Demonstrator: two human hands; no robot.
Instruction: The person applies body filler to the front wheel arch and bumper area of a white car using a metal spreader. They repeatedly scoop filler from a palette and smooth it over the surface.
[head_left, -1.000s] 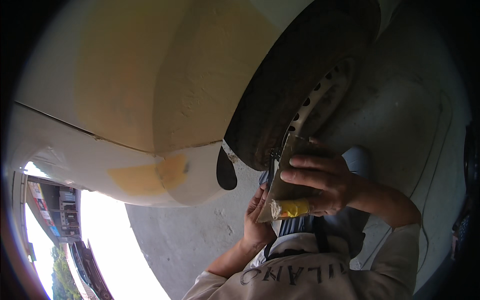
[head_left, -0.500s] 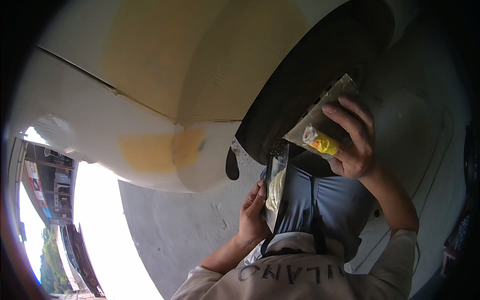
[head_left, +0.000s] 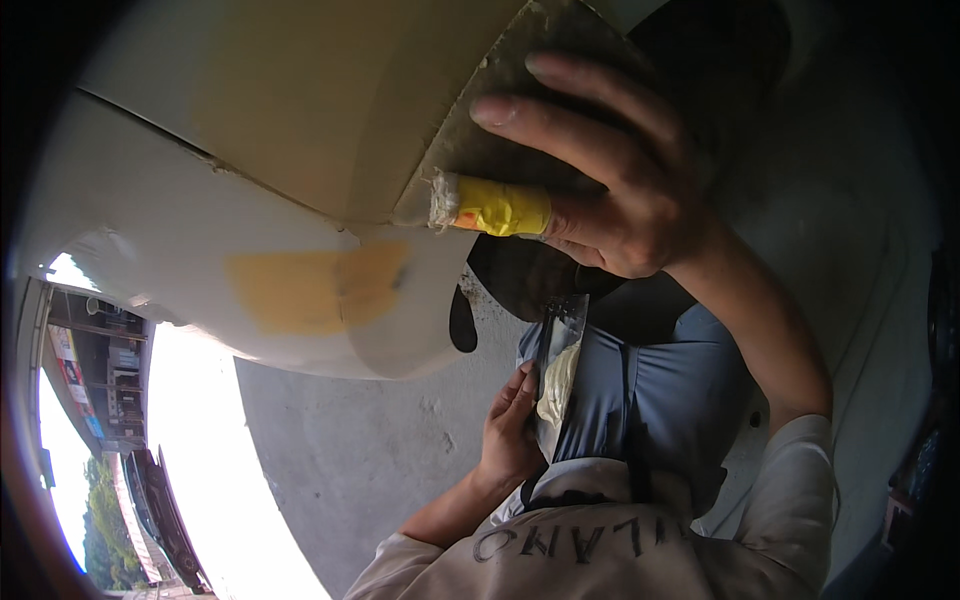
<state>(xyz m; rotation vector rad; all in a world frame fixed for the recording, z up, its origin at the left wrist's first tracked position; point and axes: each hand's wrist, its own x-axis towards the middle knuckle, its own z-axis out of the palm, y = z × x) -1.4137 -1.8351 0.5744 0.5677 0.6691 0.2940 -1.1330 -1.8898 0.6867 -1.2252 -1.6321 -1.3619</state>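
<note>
My right hand (head_left: 630, 190) is closed on a wide, flat, dull-grey putty spreader (head_left: 450, 150), fingers spread across its back. The spreader's long edge lies against a car body panel (head_left: 300, 90) beside the wheel arch. Yellow tape and a frayed white wrap (head_left: 440, 200) cover one finger of that hand. Low in front of my body, my left hand (head_left: 508, 430) grips the side of a narrow putty board (head_left: 570, 318). A lump of pale cream putty (head_left: 558, 385) sits on that board. The spreader hides part of the panel's edge.
Tan filler covers the upper panel, and a yellow patch (head_left: 300, 290) marks the white bumper (head_left: 190, 270) below a seam. A dark tyre (head_left: 520, 275) stands behind my right hand. Grey concrete floor (head_left: 350, 440) lies beneath; a parked car (head_left: 160, 515) is outside at left.
My right hand has moved up and left with the spreader, from over the tyre to the panel beside the wheel arch. My left hand and the board have barely moved.
</note>
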